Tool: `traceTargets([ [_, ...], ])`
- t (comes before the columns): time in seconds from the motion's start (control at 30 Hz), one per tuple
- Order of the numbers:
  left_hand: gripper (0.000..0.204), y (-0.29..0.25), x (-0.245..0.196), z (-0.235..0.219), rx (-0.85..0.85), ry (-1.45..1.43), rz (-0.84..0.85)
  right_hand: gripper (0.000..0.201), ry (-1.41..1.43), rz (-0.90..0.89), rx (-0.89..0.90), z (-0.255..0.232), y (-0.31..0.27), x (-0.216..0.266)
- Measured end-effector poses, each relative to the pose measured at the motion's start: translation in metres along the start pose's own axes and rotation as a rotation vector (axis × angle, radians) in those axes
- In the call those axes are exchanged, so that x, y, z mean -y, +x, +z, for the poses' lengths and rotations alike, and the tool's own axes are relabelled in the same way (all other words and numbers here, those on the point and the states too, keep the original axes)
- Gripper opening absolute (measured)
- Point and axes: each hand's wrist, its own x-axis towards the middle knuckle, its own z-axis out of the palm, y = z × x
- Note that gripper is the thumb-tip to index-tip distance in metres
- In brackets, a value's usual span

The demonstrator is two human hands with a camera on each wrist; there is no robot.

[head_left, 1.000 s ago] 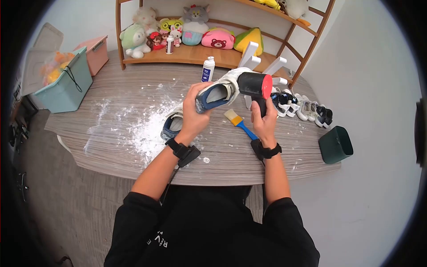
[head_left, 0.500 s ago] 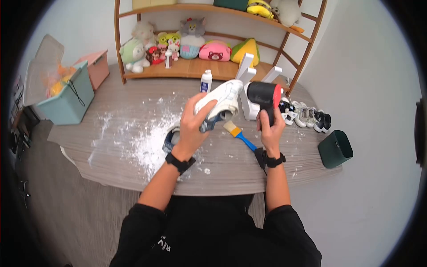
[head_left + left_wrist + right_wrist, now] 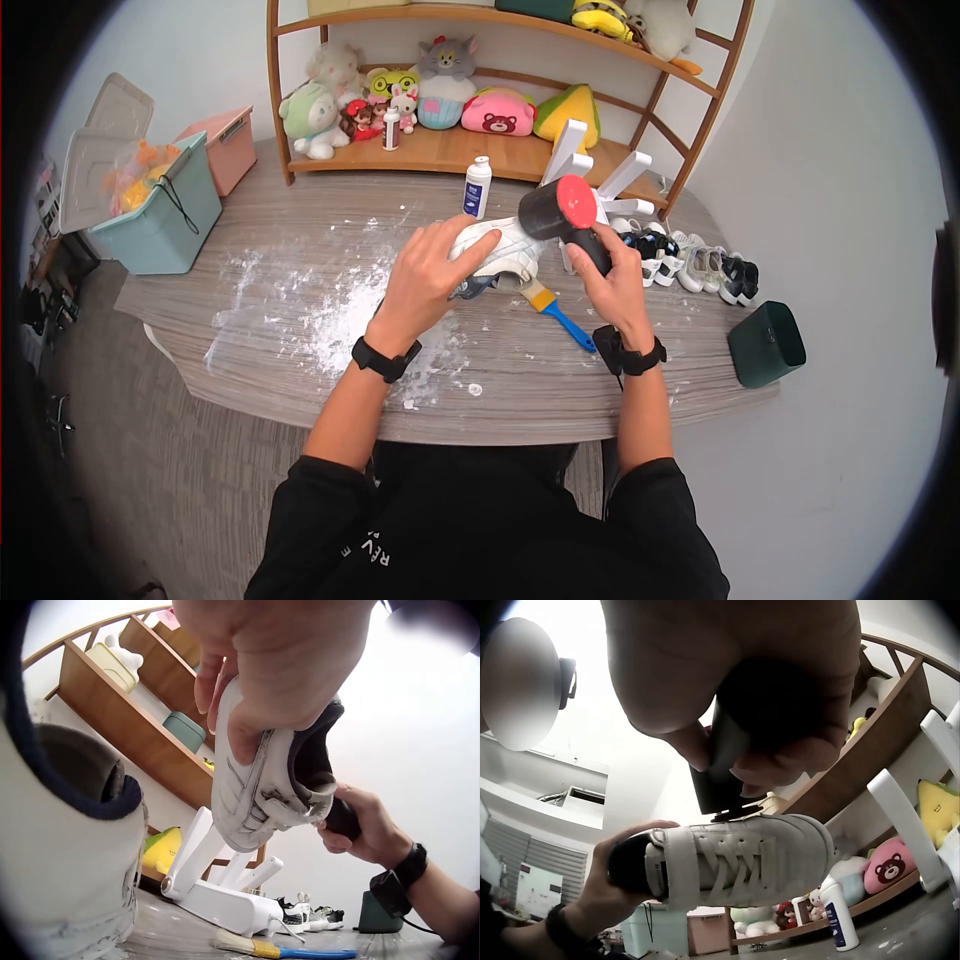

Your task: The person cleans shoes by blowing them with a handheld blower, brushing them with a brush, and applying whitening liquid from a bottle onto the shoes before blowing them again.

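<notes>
A white shoe with a dark blue lining (image 3: 512, 250) is gripped by the left hand (image 3: 420, 278) above the table; the right wrist view shows its laces and strap (image 3: 739, 862). The right hand (image 3: 615, 285) grips the handle of a black hair dryer with a red rear (image 3: 545, 212), its nozzle close to the shoe. In the left wrist view a second shoe (image 3: 67, 855) stands at the near left; the left hand and arm mostly hide it in the head view. Beneath the held shoe lies a brush with a blue handle (image 3: 572, 328).
White powder (image 3: 345, 325) covers the table's left part. A white bottle (image 3: 477, 188) stands behind the held shoe, beside a white rack (image 3: 624, 176). Small shoes (image 3: 700, 265) and a dark green bin (image 3: 766, 345) are at right. Storage boxes (image 3: 155, 235) stand left; plush toys fill the shelf (image 3: 440, 152).
The left hand has turned the shoe from opening up to its white side up. The dryer swung away to the right, then came back left beside the shoe, its red rear now facing the head camera.
</notes>
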Motion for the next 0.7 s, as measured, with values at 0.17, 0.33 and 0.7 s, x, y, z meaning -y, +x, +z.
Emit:
traceTargets([
  [0.17, 0.057, -0.008, 0.005, -0.009, -0.030, 0.005, 0.065, 0.035, 0.090, 0.125, -0.013, 0.009, -0.011, -0.011],
  [0.33, 0.052, -0.011, 0.005, -0.004, -0.102, -0.017, 0.096, 0.034, 0.270, 0.216, 0.169, 0.009, -0.017, 0.009],
  [0.7, 0.050, -0.018, 0.003, 0.005, -0.103, -0.026, 0.090, 0.037, 0.057, 0.076, 0.144, 0.013, -0.017, -0.001],
])
